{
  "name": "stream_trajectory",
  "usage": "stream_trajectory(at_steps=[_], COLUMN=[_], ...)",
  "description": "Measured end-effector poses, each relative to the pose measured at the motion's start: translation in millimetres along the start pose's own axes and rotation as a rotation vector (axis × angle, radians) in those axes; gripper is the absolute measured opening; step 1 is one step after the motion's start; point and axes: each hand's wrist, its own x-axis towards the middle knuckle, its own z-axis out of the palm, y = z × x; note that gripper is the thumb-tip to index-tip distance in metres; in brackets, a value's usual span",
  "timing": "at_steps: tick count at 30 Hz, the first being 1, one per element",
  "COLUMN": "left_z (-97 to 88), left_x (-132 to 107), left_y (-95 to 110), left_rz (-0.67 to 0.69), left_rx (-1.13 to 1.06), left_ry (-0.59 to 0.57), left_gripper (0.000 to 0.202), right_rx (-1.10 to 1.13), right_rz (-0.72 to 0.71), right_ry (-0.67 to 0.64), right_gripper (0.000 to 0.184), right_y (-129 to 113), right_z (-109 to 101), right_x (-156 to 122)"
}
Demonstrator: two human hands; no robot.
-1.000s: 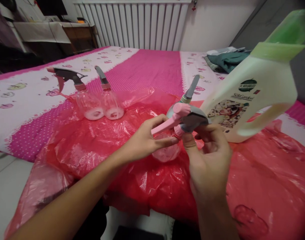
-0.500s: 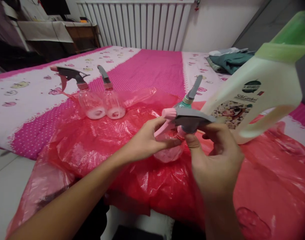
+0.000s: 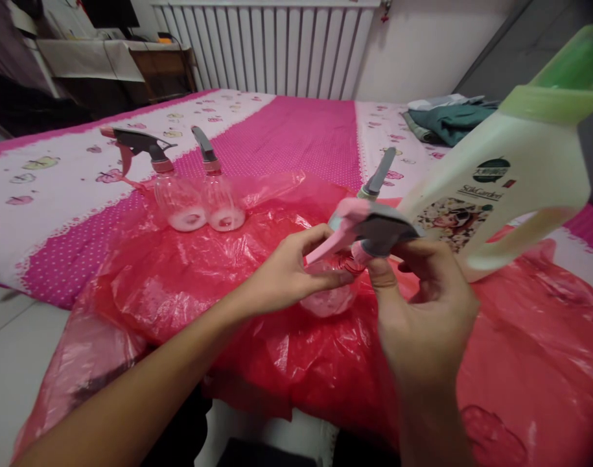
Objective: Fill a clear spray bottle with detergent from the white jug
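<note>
In front of me a clear pinkish bottle (image 3: 329, 299) stands on the red plastic sheet (image 3: 271, 337). My left hand (image 3: 293, 269) is closed around its neck, thumb and fingers on either side. A pink-and-grey trigger spray head (image 3: 380, 231) is tilted over the bottle's mouth, gripped at its collar by my right hand (image 3: 422, 301). The collar is beside the bottle's rim; whether the two touch I cannot tell. Just behind stands another spray bottle with a grey trigger head (image 3: 378, 172), mostly hidden by the spray head and my hands.
Two spray bottles, one with a dark head (image 3: 139, 144) and one with a grey head (image 3: 205, 143), stand at the left with whitish liquid inside. A large cream detergent bottle (image 3: 461, 188) with a green cap leans at right. Folded clothes (image 3: 452, 120) lie on the bed (image 3: 310, 136).
The spray head has tipped and turned a little in my right hand, its pink nozzle end pointing more toward me. My left hand stays on the bottle.
</note>
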Motion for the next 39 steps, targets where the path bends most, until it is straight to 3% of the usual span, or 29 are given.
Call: stream_trajectory(at_steps=[24,39], left_z=[-0.8,1.7], left_x=[-0.6,-0.9], left_y=[-1.1,2.2], left_rz=[0.021,0.002], left_rx=[0.008,0.018], left_ry=[-0.012,0.022], left_gripper=[0.03,0.021], right_rx=[0.02,0.028], right_rz=[0.019,0.053], right_ry=[-0.023,-0.058], right_gripper=[0.018,0.015], right_y=[3.5,1.9], right_z=[-2.4,-2.7], right_x=[3.3,1.9])
